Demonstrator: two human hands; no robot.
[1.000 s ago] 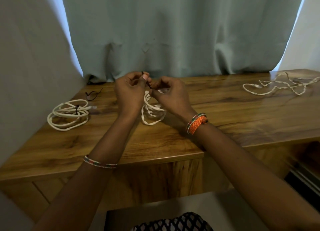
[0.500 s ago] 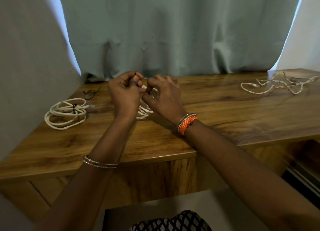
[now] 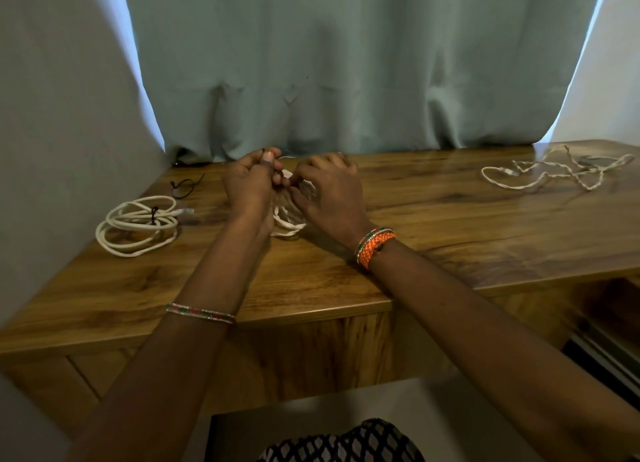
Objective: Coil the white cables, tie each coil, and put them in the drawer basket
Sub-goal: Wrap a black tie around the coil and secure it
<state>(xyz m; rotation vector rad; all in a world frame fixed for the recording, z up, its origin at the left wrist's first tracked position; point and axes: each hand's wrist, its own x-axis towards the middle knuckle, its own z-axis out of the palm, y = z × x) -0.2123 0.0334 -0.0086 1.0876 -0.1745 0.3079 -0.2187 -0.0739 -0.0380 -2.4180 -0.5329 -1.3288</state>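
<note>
One coil (image 3: 138,225) lies finished on the left of the bench (image 3: 433,240), bound by a dark tie across its loops. A second coil (image 3: 290,215) sits mid-bench between both hands. The left hand (image 3: 250,184) pinches the end of a dark tie (image 3: 265,151) between thumb and fingers, while the right hand (image 3: 329,189) curls its fingers onto the coil and seems to pinch the tie's other end, so the tying looks under way but not done. A third cable (image 3: 554,170) lies loose and tangled at the far right, not yet coiled. A spare tie (image 3: 185,186) rests near the wall. No drawer basket can be made out, so nothing is stowed. No brand, label or writing can be read anywhere.
</note>
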